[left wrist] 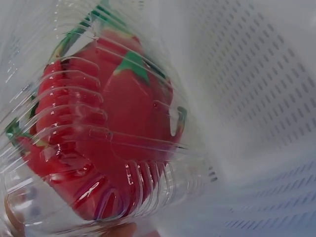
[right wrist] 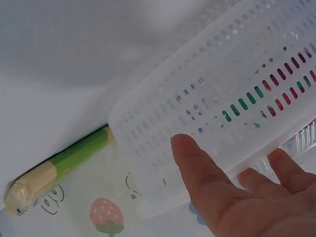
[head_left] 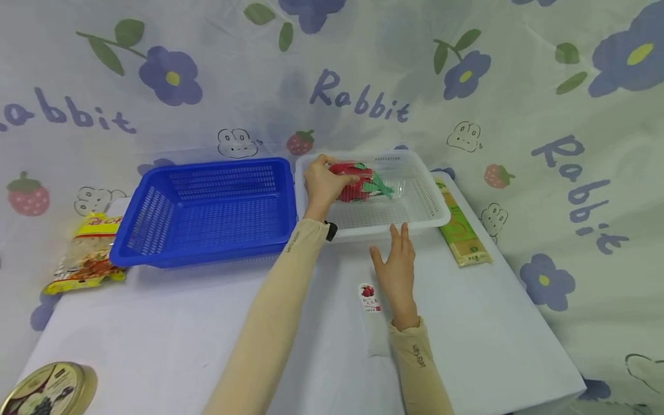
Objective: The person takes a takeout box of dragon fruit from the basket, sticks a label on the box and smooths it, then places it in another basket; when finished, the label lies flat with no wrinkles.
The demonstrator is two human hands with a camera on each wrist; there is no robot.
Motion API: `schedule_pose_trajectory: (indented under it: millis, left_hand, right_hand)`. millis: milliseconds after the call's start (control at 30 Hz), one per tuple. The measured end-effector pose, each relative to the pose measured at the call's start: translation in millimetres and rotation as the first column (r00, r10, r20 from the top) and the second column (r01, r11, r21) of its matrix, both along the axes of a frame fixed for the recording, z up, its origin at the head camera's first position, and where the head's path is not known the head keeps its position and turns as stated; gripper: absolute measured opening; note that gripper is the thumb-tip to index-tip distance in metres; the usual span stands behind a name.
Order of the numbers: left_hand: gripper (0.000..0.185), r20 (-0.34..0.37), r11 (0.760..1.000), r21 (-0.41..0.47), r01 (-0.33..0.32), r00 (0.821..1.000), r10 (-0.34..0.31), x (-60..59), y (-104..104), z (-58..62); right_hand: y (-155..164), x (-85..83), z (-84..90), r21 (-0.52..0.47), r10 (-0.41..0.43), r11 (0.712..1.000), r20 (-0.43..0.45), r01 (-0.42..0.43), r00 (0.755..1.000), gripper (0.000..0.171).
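My left hand (head_left: 323,185) grips a clear plastic clamshell box (head_left: 365,183) with red strawberry-shaped items inside, holding it over the white perforated basket (head_left: 433,199). Up close, the box (left wrist: 103,143) fills the left wrist view, red contents with green leaves behind ribbed plastic. My right hand (head_left: 396,268) lies flat and open on the table just in front of the white basket (right wrist: 237,98), fingers straight, nothing in it. A small white packet with a red label (head_left: 369,300) lies beside that hand's wrist.
A blue perforated basket (head_left: 207,210) stands left of the white one. A long green and beige packet (head_left: 461,230) lies right of the white basket. A yellow snack bag (head_left: 85,253) lies at far left; a round tin (head_left: 49,392) sits at the near left corner.
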State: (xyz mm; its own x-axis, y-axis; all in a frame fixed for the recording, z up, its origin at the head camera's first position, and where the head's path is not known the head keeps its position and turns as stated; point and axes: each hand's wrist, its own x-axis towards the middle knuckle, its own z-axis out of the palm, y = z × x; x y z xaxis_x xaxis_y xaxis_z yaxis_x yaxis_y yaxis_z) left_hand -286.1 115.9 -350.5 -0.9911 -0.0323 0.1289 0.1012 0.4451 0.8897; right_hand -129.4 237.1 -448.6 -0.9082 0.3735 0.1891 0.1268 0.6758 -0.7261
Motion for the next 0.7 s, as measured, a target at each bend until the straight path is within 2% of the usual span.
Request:
schedule_pose_trajectory:
  millis: [267,700]
  left_hand:
    - [0.055,0.064,0.999,-0.024,0.023,0.998,-0.021,-13.7,2.7,-1.3]
    - [0.052,0.124,0.999,-0.017,0.042,0.991,-0.040,-26.8,2.2,-16.4]
  right_hand:
    - [1.3,0.0,-1.0,-0.004,0.006,1.000,0.018,-0.005,1.000,0.071]
    - [3.0,0.6,-2.7,-0.004,0.003,1.000,0.065,-0.003,0.998,0.073]
